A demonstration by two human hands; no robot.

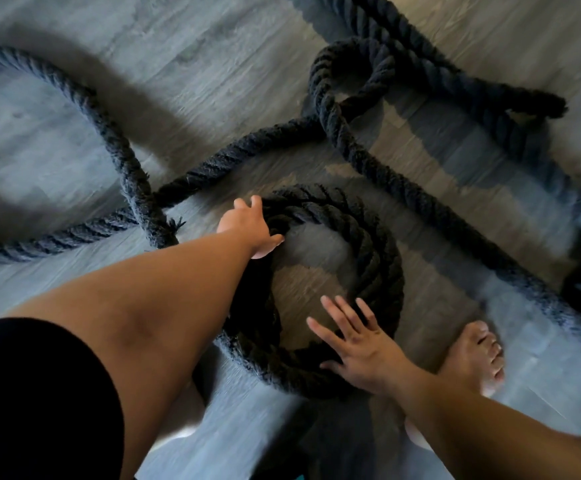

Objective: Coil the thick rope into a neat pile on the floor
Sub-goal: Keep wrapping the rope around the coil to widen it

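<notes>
So the thick rope [372, 244] is partly wound into a stacked ring on the floor [178, 46], right in front of the person. Their left hand [247, 230] grips the ring at roughly 10 o'clock, fingers curled round the top strand. Their right hand [358, 348] lies over it at about 5 o'clock, fingers straight and spread; can't tell if it's actually pressing. Loose rope snakes off toward 9 and 1 o'clock. There's a bare foot [472, 355] just outside the ring at 4.
</notes>
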